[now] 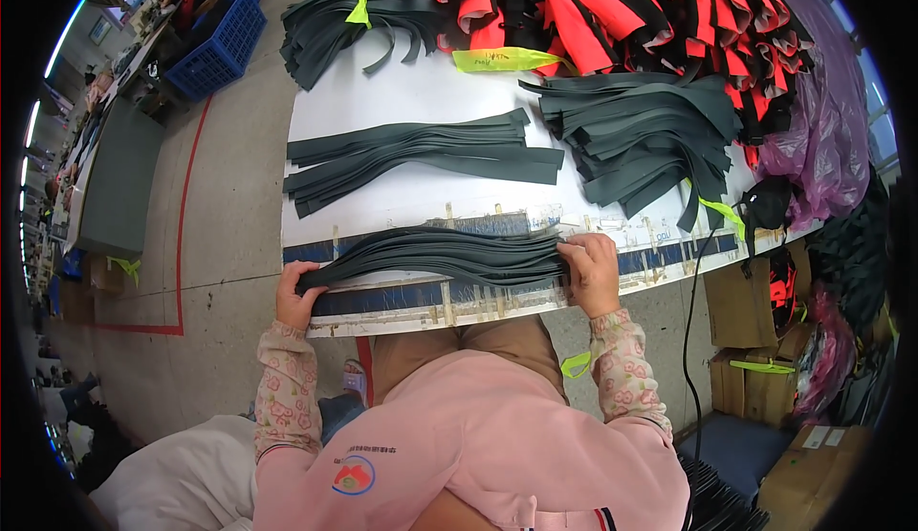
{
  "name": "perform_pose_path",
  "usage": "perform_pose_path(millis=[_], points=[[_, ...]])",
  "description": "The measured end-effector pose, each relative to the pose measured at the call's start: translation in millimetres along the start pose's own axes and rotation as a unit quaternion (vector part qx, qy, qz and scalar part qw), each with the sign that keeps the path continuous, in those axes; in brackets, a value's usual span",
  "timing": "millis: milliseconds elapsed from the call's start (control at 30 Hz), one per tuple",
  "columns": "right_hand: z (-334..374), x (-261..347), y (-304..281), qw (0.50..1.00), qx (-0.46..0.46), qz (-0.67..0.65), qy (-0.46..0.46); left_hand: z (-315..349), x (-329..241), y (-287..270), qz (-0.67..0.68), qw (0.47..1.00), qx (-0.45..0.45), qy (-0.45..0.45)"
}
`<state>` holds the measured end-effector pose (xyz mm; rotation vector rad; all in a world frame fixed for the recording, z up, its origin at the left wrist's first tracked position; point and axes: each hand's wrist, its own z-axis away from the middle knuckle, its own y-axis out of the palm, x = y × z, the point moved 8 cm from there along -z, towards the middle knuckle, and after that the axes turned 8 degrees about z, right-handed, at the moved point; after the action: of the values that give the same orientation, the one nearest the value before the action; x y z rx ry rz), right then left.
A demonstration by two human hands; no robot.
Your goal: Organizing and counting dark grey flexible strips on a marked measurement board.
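A bundle of dark grey-green fabric strips [435,256] lies along the near edge of the white table, bowed up a little in its middle. My left hand [298,292] grips the bundle's left end, thumb and fingers closed round it. At the other end my right hand [591,271] pinches the strips' ends between thumb and fingers. Just beyond lies a looser stack of the same strips [421,153], untouched. A larger pile of strips [641,134] spreads to the right of it, with a yellow-green tie [719,211] at its near end.
At the far left of the table [335,101] is a strip bundle [368,24] tied in yellow. Red-and-black fabric pieces [612,15] heap at the far right, beside purple plastic [827,120]. Cardboard boxes [755,388] stand right; a black cable [690,340] hangs nearby. A blue crate [222,48] is far left.
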<state>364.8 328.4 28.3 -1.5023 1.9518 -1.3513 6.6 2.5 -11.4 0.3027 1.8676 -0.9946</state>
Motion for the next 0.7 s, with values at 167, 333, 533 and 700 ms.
perform_pose_path(millis=[167, 333, 533, 700], points=[[-1, -11, 3, 0.997, 0.026, -0.019, 0.072, -2, -1, 0, -0.005, 1.000, -0.006, 0.026], [12, -47, 26, 0.978, 0.122, -0.052, 0.164, -5, -3, 1, 0.001, 1.000, 0.004, 0.027], [12, -49, 0, 0.972, -0.008, -0.103, 0.211, -3, 6, 0, 0.004, 1.000, 0.001, -0.005], [-5, -5, -3, 0.992, 0.113, -0.060, 0.014, -3, 5, 0, 0.009, 1.000, 0.003, 0.000]])
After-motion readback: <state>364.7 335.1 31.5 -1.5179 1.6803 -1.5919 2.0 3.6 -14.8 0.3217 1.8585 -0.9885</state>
